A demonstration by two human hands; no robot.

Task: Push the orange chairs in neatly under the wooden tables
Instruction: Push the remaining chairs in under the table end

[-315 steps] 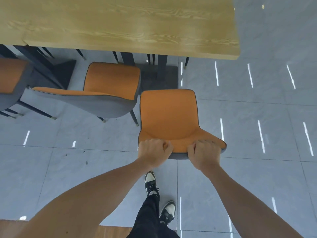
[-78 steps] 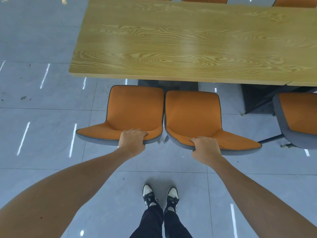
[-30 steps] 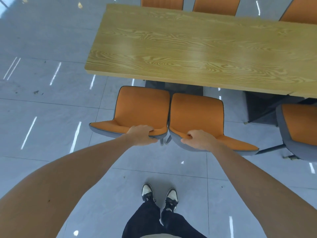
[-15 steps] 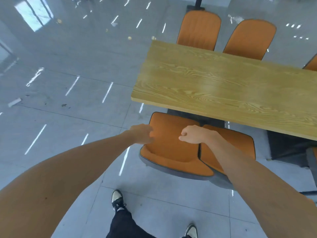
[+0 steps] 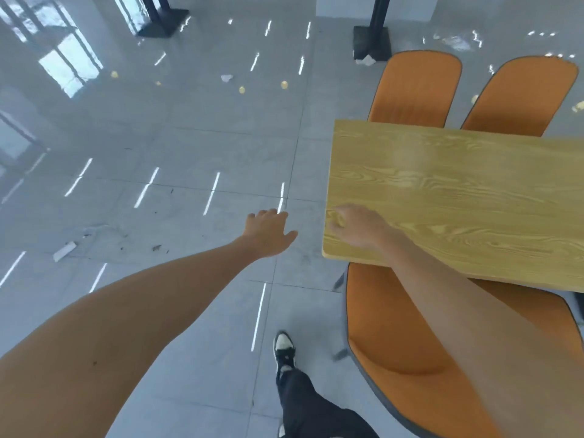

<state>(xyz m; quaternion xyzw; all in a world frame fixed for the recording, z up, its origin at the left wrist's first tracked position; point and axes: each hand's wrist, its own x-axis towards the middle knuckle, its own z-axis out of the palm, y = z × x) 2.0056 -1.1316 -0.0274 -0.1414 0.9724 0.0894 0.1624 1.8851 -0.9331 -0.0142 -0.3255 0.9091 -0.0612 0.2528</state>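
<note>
Chairs (image 5: 410, 327) on the near side of the table (image 5: 474, 197) sit tucked under its edge, your left hand (image 5: 268, 232) open, right hand (image 5: 357, 229) loosely curled empty above its corner; other tables unseen.

- Floor (image 5: 189, 137): grey glossy tiles, thin grout lines, short white light streaks reflected in rows.
- Window reflection (image 5: 68, 66) on the tiles, top left; bright panes, dark bars.
- Black post (image 5: 377, 14) on a square black base (image 5: 371, 42), top centre-right.
- Second black base (image 5: 159, 25), top left of centre.
- Crumpled white scrap (image 5: 366, 60) touching the square base's near edge.
- Smaller white scrap (image 5: 227, 78) on open floor, well left of it.
- Flat white piece (image 5: 64, 251) on the floor, left side, with dark specks near it.
- Small yellowish spots (image 5: 241, 89) on the tiles up top; cannot tell if litter or reflections.
- Black-and-white shoe (image 5: 284, 349) and black trouser leg (image 5: 311, 409), bottom centre.
</note>
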